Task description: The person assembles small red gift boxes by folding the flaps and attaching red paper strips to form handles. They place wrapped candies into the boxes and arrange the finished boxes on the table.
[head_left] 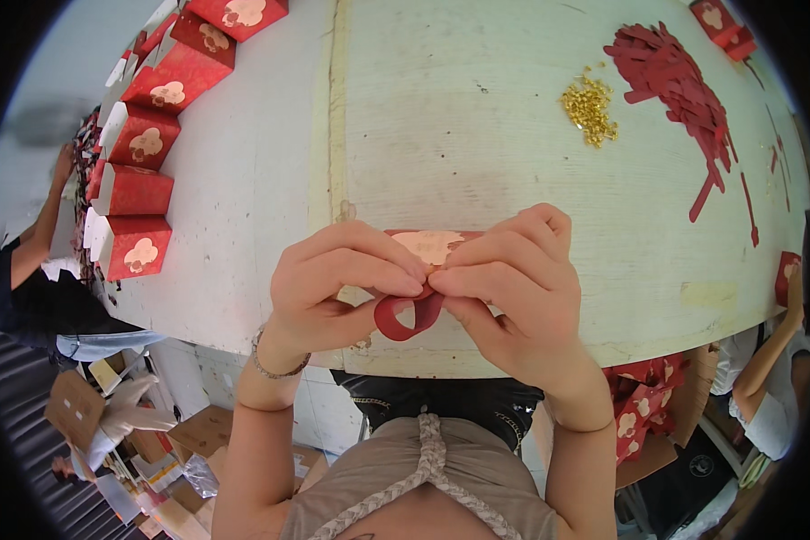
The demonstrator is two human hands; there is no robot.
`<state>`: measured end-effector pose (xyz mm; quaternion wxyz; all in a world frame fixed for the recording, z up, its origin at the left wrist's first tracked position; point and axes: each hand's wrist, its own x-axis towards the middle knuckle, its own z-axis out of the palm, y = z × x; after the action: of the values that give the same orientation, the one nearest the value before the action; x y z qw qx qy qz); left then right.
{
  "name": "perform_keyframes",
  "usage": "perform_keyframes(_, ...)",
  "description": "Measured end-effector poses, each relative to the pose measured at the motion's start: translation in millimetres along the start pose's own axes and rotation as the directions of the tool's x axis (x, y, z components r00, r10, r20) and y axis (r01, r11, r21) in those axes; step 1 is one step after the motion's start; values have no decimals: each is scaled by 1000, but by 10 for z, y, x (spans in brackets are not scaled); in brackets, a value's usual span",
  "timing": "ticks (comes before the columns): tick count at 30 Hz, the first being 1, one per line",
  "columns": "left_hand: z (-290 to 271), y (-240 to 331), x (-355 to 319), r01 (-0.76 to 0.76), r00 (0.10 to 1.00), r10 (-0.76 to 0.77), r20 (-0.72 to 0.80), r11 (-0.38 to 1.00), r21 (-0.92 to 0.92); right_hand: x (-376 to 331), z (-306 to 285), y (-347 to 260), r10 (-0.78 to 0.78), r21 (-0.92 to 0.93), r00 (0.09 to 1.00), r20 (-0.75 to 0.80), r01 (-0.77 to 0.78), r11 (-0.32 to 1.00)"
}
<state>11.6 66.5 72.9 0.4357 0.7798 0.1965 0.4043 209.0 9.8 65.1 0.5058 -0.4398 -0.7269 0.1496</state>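
Head view: left hand (337,288) and right hand (513,288) pinch a red ribbon loop (411,317) onto a small red gift box (432,245); finished boxes (144,135) line the table (477,162), loose ribbons (679,85) remain.

At the centre of the frame, a small red box (430,245) with a pale emblem is being held between the left hand (337,288) and the right hand (513,292), while a looped red ribbon (409,317) is being pinched below it. A row of finished red boxes (139,184) is being kept at upper left of the white table (477,162); gold beads (589,108) and red strips (684,99) are lying at upper right.
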Motion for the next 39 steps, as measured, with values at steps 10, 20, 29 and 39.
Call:
perform_keyframes(10, 17, -13, 68, 185, 981, -186, 59, 982, 33, -11, 63, 46, -61, 21, 995, -76, 63, 998)
perform_keyframes(20, -15, 127, 76, 222, 966, -243, 87, 954, 202, -3, 5, 39, 98, 218, 994, 54, -107, 970)
perform_keyframes(29, 231, 196, -144, 26, 995, 19, -103, 908, 419, -174, 234, -126, 223, 303, 969, -102, -184, 935)
perform_keyframes(39, 182, 284, -360, -99, 993, 115, -3, 871, 482, -270, 1, -289, 409, 348, 896, 174, -445, 825)
